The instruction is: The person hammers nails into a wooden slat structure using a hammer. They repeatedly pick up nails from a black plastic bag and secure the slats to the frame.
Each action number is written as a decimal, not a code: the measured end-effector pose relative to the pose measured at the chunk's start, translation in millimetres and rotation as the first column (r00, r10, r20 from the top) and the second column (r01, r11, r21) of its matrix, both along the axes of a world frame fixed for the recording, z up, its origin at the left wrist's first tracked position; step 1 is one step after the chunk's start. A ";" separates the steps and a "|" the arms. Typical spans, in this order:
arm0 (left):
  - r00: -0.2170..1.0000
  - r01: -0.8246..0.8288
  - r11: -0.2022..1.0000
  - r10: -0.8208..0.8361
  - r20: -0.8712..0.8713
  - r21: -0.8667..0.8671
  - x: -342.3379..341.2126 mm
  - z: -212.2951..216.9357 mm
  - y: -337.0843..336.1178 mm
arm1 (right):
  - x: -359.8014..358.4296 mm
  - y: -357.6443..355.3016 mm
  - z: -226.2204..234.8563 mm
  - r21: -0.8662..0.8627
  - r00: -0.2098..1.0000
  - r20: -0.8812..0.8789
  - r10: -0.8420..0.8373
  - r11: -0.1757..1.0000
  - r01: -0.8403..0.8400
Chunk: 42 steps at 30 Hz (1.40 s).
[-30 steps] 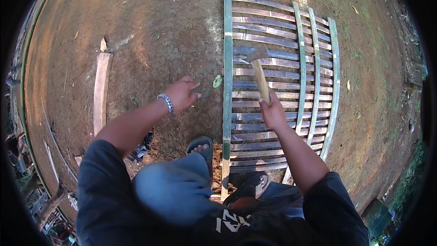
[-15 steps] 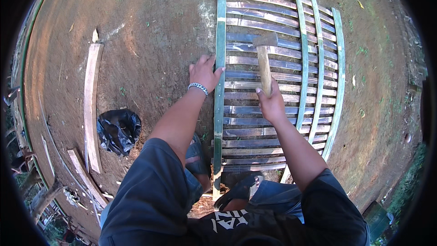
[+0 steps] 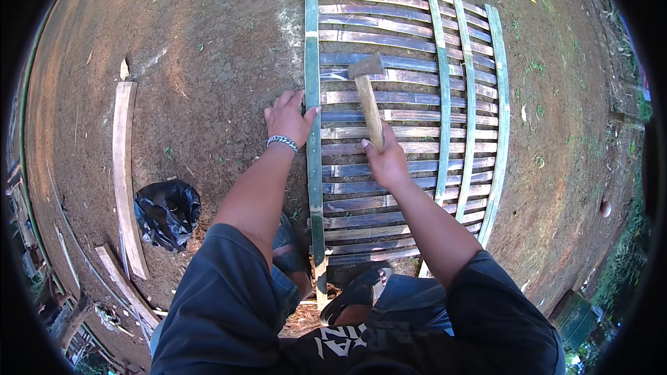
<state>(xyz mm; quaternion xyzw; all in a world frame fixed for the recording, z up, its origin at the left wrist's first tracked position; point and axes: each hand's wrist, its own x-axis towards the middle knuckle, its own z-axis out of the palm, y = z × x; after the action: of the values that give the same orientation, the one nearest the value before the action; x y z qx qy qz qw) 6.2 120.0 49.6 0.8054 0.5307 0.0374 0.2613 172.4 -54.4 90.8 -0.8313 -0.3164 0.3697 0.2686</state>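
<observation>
A slatted bamboo panel [image 3: 410, 135] lies on the ground, with many dark crosswise slats. Along its left side runs a long green bamboo strip [image 3: 313, 167]. My left hand [image 3: 287, 117], with a chain bracelet at the wrist, is at that strip; its thumb lies over the strip and its fingers stretch out just left of it. In my right hand [image 3: 386, 160] is a hammer [image 3: 371, 104], gripped by its wooden handle. The hammer head is raised over the slats, right of the left strip and apart from it.
To the left a pale wooden plank [image 3: 124, 173] lies beside a black plastic bag [image 3: 167, 215]. A shorter board [image 3: 127, 286] is nearer me. More green bamboo strips [image 3: 464, 97] cross the slats on the right. My sandalled foot [image 3: 358, 295] is at the panel's near end.
The whole view has shifted, so the panel appears further left. The hammer has come a little closer to the left strip. My left hand keeps its place on the strip.
</observation>
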 end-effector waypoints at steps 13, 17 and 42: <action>0.983 -0.175 0.983 0.171 0.070 0.051 9.1 -16.6 -19.5 | -10.0 13.4 -14.2 0.057 0.999 0.033 0.028 0.998 -0.030; 0.978 -0.201 0.977 0.196 0.066 0.065 8.8 -17.6 -21.9 | -12.1 51.8 -2.0 0.012 0.998 0.045 0.048 0.999 -0.048; 0.514 -0.512 0.761 0.644 0.567 -0.399 -3.7 -18.1 -48.5 | -12.2 180.8 9.9 -0.317 0.947 0.235 0.221 0.938 -0.141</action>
<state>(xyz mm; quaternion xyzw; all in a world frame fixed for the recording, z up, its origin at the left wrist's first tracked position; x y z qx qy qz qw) 2.5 71.4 31.5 0.4826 0.6370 0.3635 0.4788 160.2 126.4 100.8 -0.8712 -0.3666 0.3209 0.0607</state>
